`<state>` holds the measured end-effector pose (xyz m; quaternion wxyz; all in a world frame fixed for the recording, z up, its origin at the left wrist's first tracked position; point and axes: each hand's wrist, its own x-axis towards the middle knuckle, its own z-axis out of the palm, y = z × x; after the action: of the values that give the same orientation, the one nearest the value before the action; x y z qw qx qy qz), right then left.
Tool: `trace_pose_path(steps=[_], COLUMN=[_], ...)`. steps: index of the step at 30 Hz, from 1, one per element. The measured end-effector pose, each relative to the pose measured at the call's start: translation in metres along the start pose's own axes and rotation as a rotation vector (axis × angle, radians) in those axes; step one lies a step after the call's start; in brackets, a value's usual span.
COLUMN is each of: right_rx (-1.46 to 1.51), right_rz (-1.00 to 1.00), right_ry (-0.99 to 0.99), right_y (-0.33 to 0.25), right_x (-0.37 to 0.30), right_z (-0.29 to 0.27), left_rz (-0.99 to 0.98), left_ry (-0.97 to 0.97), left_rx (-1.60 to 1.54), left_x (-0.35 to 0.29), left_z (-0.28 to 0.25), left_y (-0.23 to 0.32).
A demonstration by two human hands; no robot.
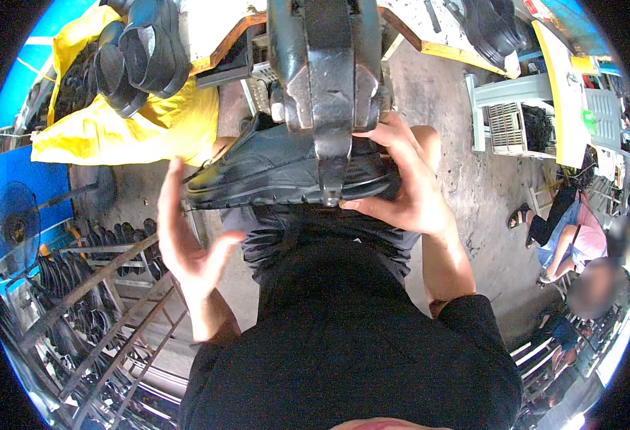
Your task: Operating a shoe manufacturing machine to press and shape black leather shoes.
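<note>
A black shoe lies sideways in front of me, its treaded sole edge toward my body. The dark metal arm of a machine comes down across it, with the narrow tip at the sole edge. My right hand grips the shoe's right end, thumb by the sole and fingers over the upper. At the left end, my left hand is open, thumb and fingers spread. Its fingertips are close to the shoe; whether they touch it I cannot tell.
Black shoes stand on a yellow cloth at the far left, and another black shoe sits on the bench at far right. A metal rack with several shoes and a fan are at left. A person sits at right.
</note>
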<state>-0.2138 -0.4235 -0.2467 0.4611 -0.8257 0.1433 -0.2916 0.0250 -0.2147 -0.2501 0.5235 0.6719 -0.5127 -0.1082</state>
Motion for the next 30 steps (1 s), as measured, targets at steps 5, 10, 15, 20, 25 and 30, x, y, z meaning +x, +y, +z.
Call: trace_pose_path(steps=[5, 10, 15, 20, 25, 30], right_rx=[-0.155, -0.166, -0.199, -0.254, 0.150, 0.548], right_rz=[-0.002, 0.026, 0.170, 0.168, 0.177, 0.404], right_ry=[0.018, -0.034, -0.137, -0.127, 0.086, 0.121], right_y=[-0.008, -0.016, -0.029, -0.030, 0.020, 0.089], right_x=[0.002, 0.008, 0.014, 0.014, -0.027, -0.087], right_z=[0.003, -0.001, -0.008, -0.008, 0.013, 0.070], left_rz=[0.149, 0.064, -0.059, -0.178, -0.312, -0.421], left_ry=[-0.414, -0.593, -0.563, -0.534, -0.403, -0.370], left_rx=[0.297, 0.320, 0.133, -0.064, -0.276, -0.508], left_x=[0.050, 0.067, 0.062, 0.052, 0.036, 0.027], left_z=[0.041, 0.055, 0.058, 0.067, 0.079, 0.089], left_y=[0.045, 0.045, 0.033, 0.016, 0.004, -0.001])
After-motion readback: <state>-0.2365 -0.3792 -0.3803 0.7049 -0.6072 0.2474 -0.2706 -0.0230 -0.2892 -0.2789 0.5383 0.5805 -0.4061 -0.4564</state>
